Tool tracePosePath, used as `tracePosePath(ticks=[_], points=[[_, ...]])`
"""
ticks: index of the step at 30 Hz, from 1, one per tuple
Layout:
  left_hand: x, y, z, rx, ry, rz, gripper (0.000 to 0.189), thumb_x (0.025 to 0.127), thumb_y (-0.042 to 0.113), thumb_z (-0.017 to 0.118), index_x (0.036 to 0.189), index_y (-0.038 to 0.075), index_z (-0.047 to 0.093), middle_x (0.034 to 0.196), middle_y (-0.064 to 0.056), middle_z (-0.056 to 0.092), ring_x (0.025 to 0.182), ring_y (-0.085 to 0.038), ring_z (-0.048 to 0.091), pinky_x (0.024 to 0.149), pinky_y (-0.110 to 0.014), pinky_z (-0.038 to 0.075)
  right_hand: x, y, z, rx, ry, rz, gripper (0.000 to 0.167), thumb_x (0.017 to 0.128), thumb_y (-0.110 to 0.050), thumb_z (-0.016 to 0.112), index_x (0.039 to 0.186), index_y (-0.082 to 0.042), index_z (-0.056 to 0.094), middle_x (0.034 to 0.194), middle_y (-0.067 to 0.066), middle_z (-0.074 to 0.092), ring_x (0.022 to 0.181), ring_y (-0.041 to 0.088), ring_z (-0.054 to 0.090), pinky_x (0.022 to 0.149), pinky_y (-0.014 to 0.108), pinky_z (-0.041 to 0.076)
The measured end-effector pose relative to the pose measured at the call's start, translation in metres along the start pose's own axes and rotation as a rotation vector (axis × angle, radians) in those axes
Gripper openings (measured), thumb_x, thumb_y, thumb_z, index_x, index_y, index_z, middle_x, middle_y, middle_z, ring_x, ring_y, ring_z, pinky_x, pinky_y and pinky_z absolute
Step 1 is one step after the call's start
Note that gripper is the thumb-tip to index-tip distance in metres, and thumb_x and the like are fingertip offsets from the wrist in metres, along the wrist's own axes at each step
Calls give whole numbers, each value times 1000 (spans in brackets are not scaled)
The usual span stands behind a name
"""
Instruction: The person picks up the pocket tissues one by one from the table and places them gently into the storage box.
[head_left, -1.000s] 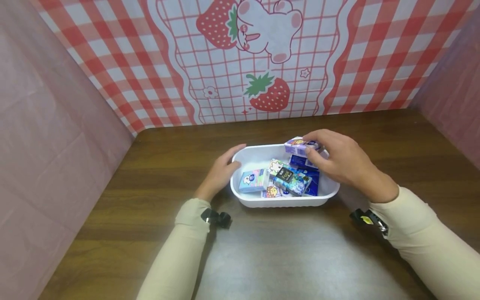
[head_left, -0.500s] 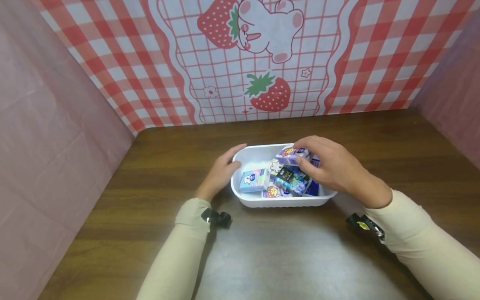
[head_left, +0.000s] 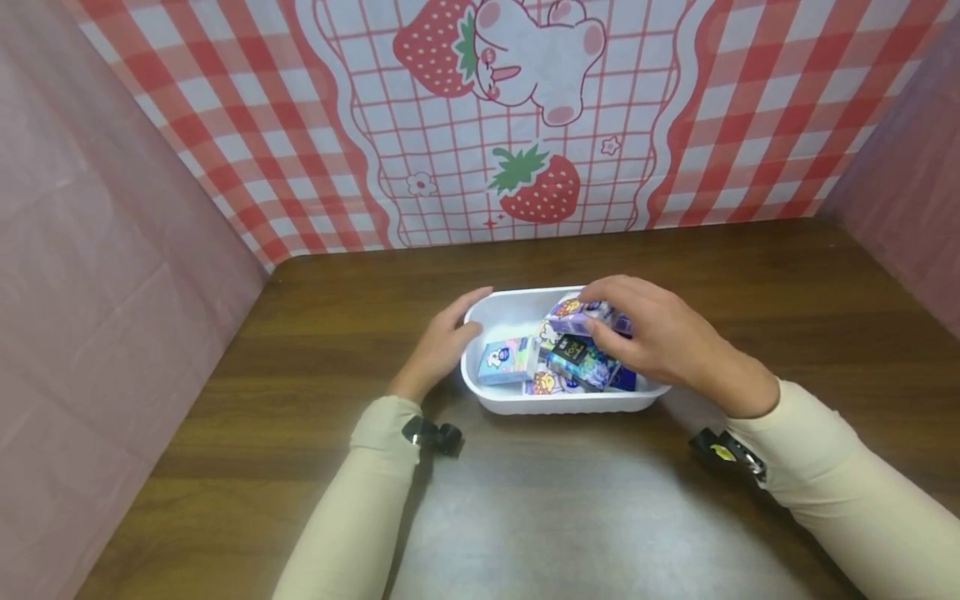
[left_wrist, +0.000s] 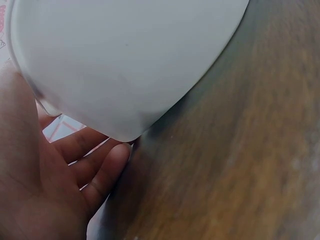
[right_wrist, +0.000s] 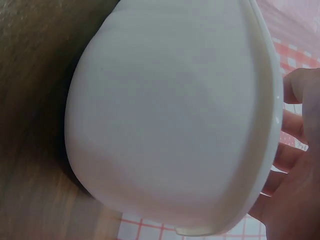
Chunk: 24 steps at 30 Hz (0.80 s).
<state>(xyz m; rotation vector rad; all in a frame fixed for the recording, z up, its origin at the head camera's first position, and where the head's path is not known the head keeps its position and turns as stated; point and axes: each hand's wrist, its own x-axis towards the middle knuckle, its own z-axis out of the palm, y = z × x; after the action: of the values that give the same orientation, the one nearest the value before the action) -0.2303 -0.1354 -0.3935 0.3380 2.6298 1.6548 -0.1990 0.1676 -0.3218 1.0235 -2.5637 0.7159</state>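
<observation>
In the head view, a white plastic tub (head_left: 570, 405) stands mid-table with several small packs of pocket tissues inside. My left hand (head_left: 433, 354) holds the tub's left end, thumb at the rim and fingers along the outer wall. Over the right half, my right hand (head_left: 663, 337) pinches a purple tissue pack (head_left: 567, 321) between thumb and fingers, tilted low over the others. Beneath it lie a dark floral pack (head_left: 581, 364) and a dark blue one (head_left: 624, 380), partly covered. A pale blue pack (head_left: 502, 362) lies at the left. The wrist views show mostly the tub's outer walls.
The brown wooden table (head_left: 480, 508) runs back to a red-and-white checked cloth (head_left: 300, 125) with strawberries on it. Pink cloth hangs at the left (head_left: 135, 208) and right sides. Each wrist bears a small black camera strap.
My right hand has carried the purple tissue pack left and down, from the tub's back right rim to just over the other packs. My left hand stays at the tub's left end.
</observation>
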Motion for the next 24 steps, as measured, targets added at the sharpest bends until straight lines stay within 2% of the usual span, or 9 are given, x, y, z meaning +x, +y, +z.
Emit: tracePosePath(ticks=[11, 21, 24], points=[[0, 0, 1, 1, 3, 3, 49, 99, 17, 53, 146, 33, 52, 148, 8, 50, 137, -17, 44, 113, -51, 34, -1, -1, 8, 10, -37, -27, 38, 93, -25, 72, 128, -12, 63, 131, 6, 63, 125, 24, 56, 104, 51, 46], [-2, 2, 0, 15, 3, -3, 49, 99, 17, 53, 145, 33, 53, 148, 8, 50, 138, -18, 43, 114, -52, 33, -1, -3, 12, 49, -80, -6, 42, 94, -27, 71, 132, -13, 61, 135, 6, 60, 130, 25, 52, 107, 53, 43], [-1, 1, 0, 15, -4, 1, 50, 99, 17, 53, 146, 34, 52, 149, 8, 49, 138, -18, 43, 113, -53, 33, -2, -2, 12, 51, -92, 4, 45, 94, -28, 70, 135, -13, 59, 141, 7, 57, 134, 27, 49, 108, 54, 41]])
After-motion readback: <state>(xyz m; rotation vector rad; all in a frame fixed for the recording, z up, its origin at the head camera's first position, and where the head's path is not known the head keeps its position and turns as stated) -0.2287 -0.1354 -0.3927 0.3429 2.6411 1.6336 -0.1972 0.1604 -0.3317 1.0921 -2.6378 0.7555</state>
